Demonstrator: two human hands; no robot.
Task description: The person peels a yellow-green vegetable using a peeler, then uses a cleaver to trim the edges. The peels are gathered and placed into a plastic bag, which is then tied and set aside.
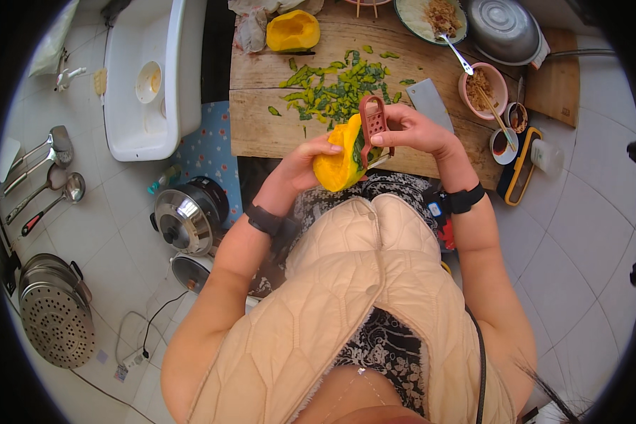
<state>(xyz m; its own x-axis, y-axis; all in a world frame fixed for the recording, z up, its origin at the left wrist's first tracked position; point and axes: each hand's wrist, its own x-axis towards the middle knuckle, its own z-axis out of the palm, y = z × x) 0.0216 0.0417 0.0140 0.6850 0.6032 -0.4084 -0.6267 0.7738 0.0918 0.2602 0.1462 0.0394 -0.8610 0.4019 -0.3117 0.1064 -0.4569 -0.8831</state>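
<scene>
My left hand (308, 161) grips a hollowed piece of yellow pumpkin (335, 170), with green skin still on its right side. In my right hand (414, 131) is a reddish-brown peeler (373, 123) with a perforated body, held upright against the green skin. Green and yellow peelings (344, 85) lie scattered on the wooden table (259, 124) beyond both hands. A second hollowed pumpkin piece (293, 32), yellow all round its visible side, rests at the table's far left. Just past my right wrist lies a cleaver blade (430, 100), its handle hidden.
Bowls of food stand at the back right, among them a pink bowl (495, 108) with chopsticks and a dish of rice (416, 20). Near them are a metal lid (503, 29) and a sauce bowl (504, 153). A white sink (119, 127) and a lidded pot (185, 220) stand left.
</scene>
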